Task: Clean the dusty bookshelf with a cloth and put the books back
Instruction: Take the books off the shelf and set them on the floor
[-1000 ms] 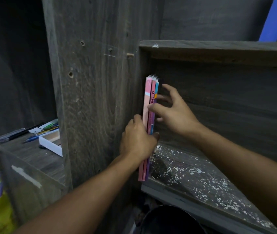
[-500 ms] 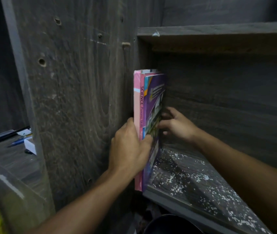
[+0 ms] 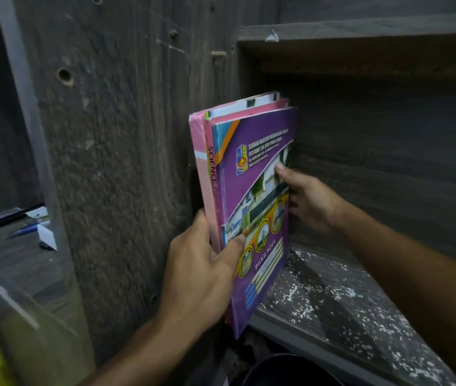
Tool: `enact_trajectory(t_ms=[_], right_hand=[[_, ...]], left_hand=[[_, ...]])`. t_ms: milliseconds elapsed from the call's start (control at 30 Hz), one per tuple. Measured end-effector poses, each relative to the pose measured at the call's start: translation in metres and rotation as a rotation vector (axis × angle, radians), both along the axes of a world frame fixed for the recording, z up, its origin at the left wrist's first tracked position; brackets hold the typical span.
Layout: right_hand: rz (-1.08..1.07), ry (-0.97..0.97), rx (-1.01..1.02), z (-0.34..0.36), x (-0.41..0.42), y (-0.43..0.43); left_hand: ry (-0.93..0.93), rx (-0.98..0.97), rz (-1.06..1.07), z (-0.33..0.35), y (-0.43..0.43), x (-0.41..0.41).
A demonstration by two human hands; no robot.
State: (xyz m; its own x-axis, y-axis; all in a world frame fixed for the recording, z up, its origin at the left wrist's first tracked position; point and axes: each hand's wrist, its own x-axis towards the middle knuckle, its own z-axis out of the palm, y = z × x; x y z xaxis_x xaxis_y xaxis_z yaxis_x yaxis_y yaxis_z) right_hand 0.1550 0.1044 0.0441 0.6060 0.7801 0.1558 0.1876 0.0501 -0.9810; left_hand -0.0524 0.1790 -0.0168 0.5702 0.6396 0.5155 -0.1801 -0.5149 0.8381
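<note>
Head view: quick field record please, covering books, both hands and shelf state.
stack of books: a few, held together upright beside the side panel
front: purple notebook, cover reads BUKU NOTA
behind it: pink book, spine reads SCIENCE
left hand: grips the stack's near edge low down, thumb on the purple cover
right hand: holds the far edge, thumb on the cover, fingers behind
shelf board: covered in white flecks
cloth: not in view

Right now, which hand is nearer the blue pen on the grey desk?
Left. The left hand grips the pink-and-purple books' spines, across the grey panel from the pen; the right hand holds their far edge, farther right.
</note>
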Motion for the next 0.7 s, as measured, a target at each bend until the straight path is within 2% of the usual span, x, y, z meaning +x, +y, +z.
enact_trajectory(t_ms=[300, 567, 700], right_hand=[[-0.074, 0.138, 0.241, 0.003, -0.003, -0.03], [-0.293, 0.132, 0.45, 0.002, -0.019, -0.082], [-0.425, 0.102, 0.501, -0.003, -0.021, -0.115]], left_hand=[[-0.065, -0.031, -0.085, 0.003, -0.001, -0.001], [-0.095, 0.101, -0.104, 0.032, -0.004, 0.027], [-0.091, 0.168, -0.184, 0.043, -0.016, 0.045]])
